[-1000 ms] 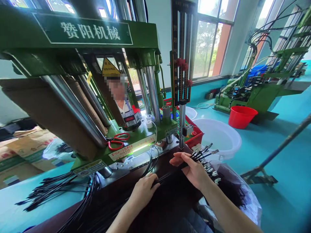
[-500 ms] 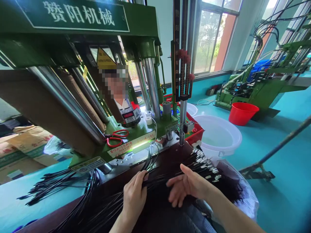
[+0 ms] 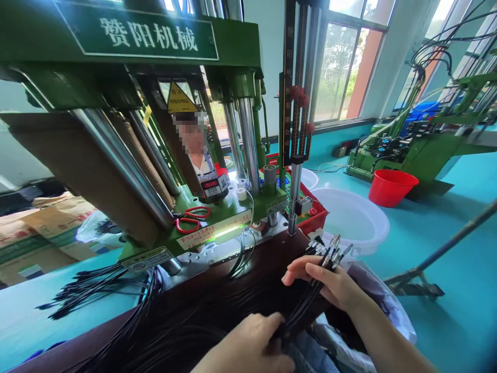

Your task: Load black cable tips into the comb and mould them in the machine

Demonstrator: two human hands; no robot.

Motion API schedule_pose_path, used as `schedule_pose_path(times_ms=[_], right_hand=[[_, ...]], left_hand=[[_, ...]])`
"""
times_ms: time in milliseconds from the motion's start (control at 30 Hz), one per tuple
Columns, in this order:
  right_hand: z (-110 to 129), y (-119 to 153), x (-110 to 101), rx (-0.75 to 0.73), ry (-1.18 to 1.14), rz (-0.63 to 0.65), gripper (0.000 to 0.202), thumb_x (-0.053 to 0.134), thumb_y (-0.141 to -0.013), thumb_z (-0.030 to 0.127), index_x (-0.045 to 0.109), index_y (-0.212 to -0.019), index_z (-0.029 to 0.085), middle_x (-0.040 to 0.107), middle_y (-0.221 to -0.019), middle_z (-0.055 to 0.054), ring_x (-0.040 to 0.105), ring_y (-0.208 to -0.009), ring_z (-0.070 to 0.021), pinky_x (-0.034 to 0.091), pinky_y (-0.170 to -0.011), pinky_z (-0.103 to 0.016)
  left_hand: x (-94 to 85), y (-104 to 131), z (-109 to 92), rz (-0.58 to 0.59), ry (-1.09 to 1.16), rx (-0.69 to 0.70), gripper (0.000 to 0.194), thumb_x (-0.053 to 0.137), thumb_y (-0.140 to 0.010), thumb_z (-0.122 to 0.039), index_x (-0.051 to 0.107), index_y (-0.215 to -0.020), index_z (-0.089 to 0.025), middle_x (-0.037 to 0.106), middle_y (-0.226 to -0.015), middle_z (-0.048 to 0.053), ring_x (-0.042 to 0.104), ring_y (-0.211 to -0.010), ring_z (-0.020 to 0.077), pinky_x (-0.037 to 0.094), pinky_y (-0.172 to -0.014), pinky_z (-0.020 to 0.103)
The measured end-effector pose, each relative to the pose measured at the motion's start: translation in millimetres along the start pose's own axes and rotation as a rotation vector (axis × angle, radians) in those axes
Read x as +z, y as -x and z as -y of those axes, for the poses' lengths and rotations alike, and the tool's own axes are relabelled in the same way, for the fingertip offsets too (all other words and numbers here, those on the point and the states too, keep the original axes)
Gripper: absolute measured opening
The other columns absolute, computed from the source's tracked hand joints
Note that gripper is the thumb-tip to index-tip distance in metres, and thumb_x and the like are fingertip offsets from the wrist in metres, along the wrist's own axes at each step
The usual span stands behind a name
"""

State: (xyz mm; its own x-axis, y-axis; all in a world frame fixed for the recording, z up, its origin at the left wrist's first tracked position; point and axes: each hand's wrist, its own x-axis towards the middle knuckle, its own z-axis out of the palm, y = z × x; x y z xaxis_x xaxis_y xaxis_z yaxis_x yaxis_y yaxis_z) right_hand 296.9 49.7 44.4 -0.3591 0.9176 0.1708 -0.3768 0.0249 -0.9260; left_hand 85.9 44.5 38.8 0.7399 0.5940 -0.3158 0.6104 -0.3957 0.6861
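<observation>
A bundle of black cables (image 3: 305, 305) with silvery metal plugs runs between my two hands above the dark tabletop (image 3: 272, 259). My right hand (image 3: 330, 282) is wrapped round the bundle just below the plugs, which stick up past the fingers. Lower and further left, my left hand (image 3: 258, 342) is closed round the same cables; its fingertips are partly hidden and blurred. More black cables (image 3: 166, 336) lie across the table to the left. A few white plugs (image 3: 316, 246) show behind my right hand.
The green press (image 3: 233, 207) stands ahead, with red-handled scissors (image 3: 192, 220) on its base. Loose cables (image 3: 89, 290) lie at the left. A white tub (image 3: 349, 217), a red bucket (image 3: 392, 186) and a slanted metal bar (image 3: 458, 241) are at the right. A person (image 3: 198, 155) is behind the press.
My right hand has gone from loosely open to wrapped round the cables, whose plug ends are now raised. My left hand has moved down and right along the cables. The view has shifted slightly.
</observation>
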Motion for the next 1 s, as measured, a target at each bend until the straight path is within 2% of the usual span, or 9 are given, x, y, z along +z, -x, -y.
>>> schedule_pose_path(times_ms=[100,200,267,333,467,633,733,833,1000], right_hand=[[1,5,0,0.018,0.035,-0.045,0.025,0.048,-0.086,0.028,0.062,-0.101,0.014,0.063,-0.096,-0.012,0.058,-0.095,-0.0226,0.042,-0.086,-0.040],[-2,10,-4,0.051,0.031,-0.161,0.030,0.055,-0.081,0.033,0.057,-0.108,0.019,0.060,-0.100,-0.009,0.062,-0.078,-0.0199,0.050,-0.058,-0.030],[-5,13,-8,0.032,-0.005,-0.262,0.035,0.058,-0.078,0.033,0.054,-0.110,0.021,0.059,-0.100,-0.008,0.060,-0.058,-0.0156,0.046,-0.044,-0.027],[-7,16,-12,-0.014,-0.038,-0.351,0.033,0.061,-0.076,0.031,0.055,-0.107,0.020,0.060,-0.092,-0.006,0.055,-0.051,-0.0119,0.046,-0.046,-0.028],[-9,17,-17,-0.090,-0.051,-0.495,0.013,0.063,-0.075,0.025,0.061,-0.085,0.016,0.059,-0.074,-0.001,0.053,-0.059,-0.0094,0.045,-0.060,-0.024],[-12,17,-22,-0.113,-0.054,-0.592,0.014,0.069,-0.069,0.025,0.064,-0.079,0.017,0.060,-0.080,-0.001,0.054,-0.073,-0.0100,0.042,-0.067,-0.020],[-16,18,-27,-0.110,-0.085,-0.591,0.014,0.072,-0.065,0.025,0.063,-0.071,0.016,0.058,-0.071,0.000,0.052,-0.064,-0.0087,0.042,-0.061,-0.020],[-19,18,-31,-0.070,-0.169,-0.515,0.017,0.071,-0.065,0.026,0.058,-0.063,0.016,0.055,-0.060,0.001,0.050,-0.055,-0.0088,0.040,-0.054,-0.021],[-14,19,-33,-0.058,-0.217,-0.244,0.015,0.065,-0.069,0.023,0.064,-0.083,0.019,0.056,-0.067,-0.001,0.052,-0.063,-0.0097,0.041,-0.061,-0.021]], left_hand=[[-4.6,-35,-27,0.050,0.520,0.129,0.025,0.050,-0.075,-0.030,0.047,-0.093,-0.014,0.053,-0.069,-0.001,0.047,-0.049,0.0070,0.036,-0.044,0.018],[-7.0,-65,-52,-0.063,0.752,0.179,0.021,0.048,-0.077,-0.031,0.046,-0.084,-0.011,0.048,-0.057,-0.001,0.040,-0.038,0.0046,0.031,-0.034,0.015],[-8.1,-75,-60,-0.146,0.793,0.175,0.026,0.048,-0.078,-0.037,0.044,-0.076,-0.012,0.048,-0.054,-0.001,0.039,-0.036,0.0046,0.027,-0.031,0.015],[-8.9,-81,-60,-0.181,0.865,0.154,0.029,0.051,-0.076,-0.039,0.044,-0.078,-0.011,0.051,-0.057,0.000,0.042,-0.037,0.0055,0.028,-0.031,0.015],[-8.5,-84,-53,-0.205,0.908,0.098,0.027,0.052,-0.074,-0.037,0.046,-0.080,-0.011,0.057,-0.066,0.004,0.047,-0.041,0.0073,0.033,-0.033,0.017],[-6.1,-81,-54,-0.376,0.588,0.071,0.025,0.058,-0.072,-0.035,0.051,-0.084,-0.014,0.051,-0.061,-0.002,0.044,-0.040,0.0054,0.031,-0.037,0.016],[-4.7,-77,-56,-0.388,0.523,0.070,0.026,0.055,-0.075,-0.039,0.050,-0.082,-0.014,0.045,-0.052,-0.004,0.043,-0.039,0.0066,0.031,-0.038,0.016],[-3.2,-76,-54,-0.280,0.585,0.048,0.028,0.048,-0.078,-0.041,0.049,-0.083,-0.014,0.042,-0.046,-0.004,0.037,-0.035,0.0078,0.026,-0.036,0.018],[-1.6,-75,-51,-0.262,0.677,0.159,0.022,0.048,-0.079,-0.032,0.051,-0.078,-0.010,0.044,-0.065,-0.001,0.037,-0.057,0.0061,0.031,-0.052,0.017]])
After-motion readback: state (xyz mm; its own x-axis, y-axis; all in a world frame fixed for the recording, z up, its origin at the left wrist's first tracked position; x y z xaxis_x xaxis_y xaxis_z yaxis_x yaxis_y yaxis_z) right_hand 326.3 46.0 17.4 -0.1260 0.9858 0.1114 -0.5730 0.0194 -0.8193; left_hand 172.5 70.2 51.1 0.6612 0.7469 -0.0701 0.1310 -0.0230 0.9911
